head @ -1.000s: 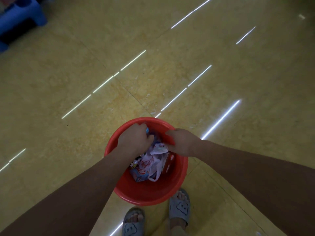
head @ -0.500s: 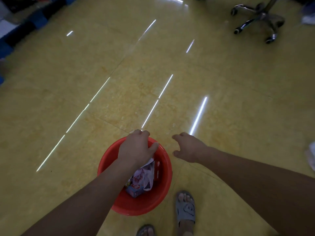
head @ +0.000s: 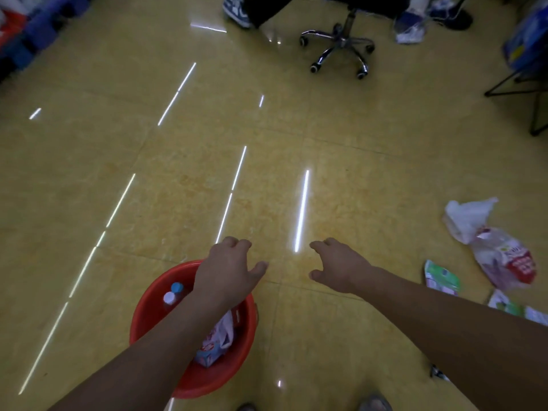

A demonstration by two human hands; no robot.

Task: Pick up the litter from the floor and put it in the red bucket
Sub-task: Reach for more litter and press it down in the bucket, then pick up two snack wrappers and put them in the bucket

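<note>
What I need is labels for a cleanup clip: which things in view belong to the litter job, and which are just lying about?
Job: red bucket; wrappers already in it; white plastic bag, printed bag and green packet on the floor; left hand and right hand, both empty.
Just there: office chair base; black stand; blue crates.
</note>
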